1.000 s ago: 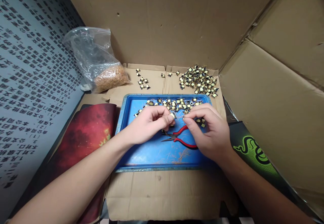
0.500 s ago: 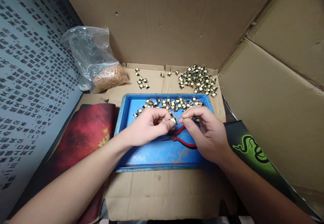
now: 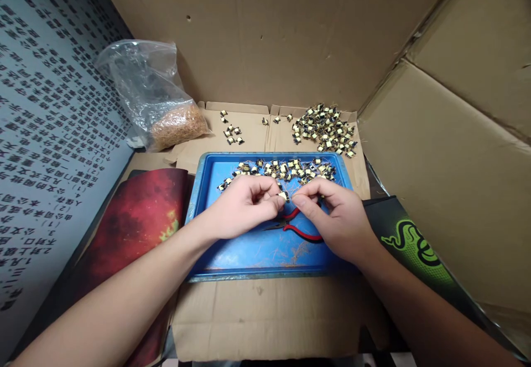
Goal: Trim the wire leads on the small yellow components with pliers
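My left hand (image 3: 257, 203) is closed, thumb and forefinger gripping a small transformer (image 3: 284, 196) with yellow tape and a black body. Just right of that part, my right hand (image 3: 332, 212) pinches thumb and forefinger together. Whatever lies between those fingertips is too fine to make out. Both hands are above a blue tray (image 3: 240, 274). Beneath them lie pliers (image 3: 302, 234) with red and black handles, partly covered by the hands. Many more such transformers (image 3: 290, 169) with thin copper leads fill the tray's far side.
Beyond the tray, a heap of transformers (image 3: 326, 126) sits on cardboard at the right, with several loose ones (image 3: 232, 132) farther left. A clear plastic bag (image 3: 178, 126) of copper-coloured bits stands at back left. Cardboard walls (image 3: 265, 40) enclose the back and right. Wire scraps (image 3: 299, 252) litter the tray.
My right hand's fingers have lowered slightly and its fingertips have shifted a little left, toward the transformer. My left hand keeps its grip almost unmoved.
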Demonstrator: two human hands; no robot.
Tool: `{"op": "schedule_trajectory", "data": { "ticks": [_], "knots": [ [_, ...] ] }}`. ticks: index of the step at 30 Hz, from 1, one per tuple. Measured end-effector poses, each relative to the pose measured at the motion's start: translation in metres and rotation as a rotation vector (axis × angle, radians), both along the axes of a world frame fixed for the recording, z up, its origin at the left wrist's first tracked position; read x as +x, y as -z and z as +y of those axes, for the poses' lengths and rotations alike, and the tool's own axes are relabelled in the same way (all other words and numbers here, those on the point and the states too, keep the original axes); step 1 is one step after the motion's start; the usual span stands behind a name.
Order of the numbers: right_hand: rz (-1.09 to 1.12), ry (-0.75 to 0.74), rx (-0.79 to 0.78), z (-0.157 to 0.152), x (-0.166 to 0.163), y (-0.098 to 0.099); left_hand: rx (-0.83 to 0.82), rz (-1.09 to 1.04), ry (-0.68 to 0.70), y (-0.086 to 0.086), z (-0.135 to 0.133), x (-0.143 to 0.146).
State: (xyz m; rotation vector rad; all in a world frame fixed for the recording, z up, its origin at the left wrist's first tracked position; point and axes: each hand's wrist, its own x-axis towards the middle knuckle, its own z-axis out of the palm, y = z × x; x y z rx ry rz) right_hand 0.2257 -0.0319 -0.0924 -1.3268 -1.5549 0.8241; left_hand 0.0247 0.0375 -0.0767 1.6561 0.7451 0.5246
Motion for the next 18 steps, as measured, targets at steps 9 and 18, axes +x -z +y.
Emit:
{"op": "schedule_trajectory", "data": {
  "ticks": [9, 18],
  "knots": [
    [0.174, -0.163, -0.181, 0.0035, 0.0011, 0.0008, 0.094, 0.041, -0.035, -0.0031, -0.0013, 0.0021],
    [0.144, -0.157, -0.149, 0.0027, 0.0017, -0.0017, 0.125, 0.072, -0.041, -0.0024, -0.0011, 0.0021]
  ]
}}
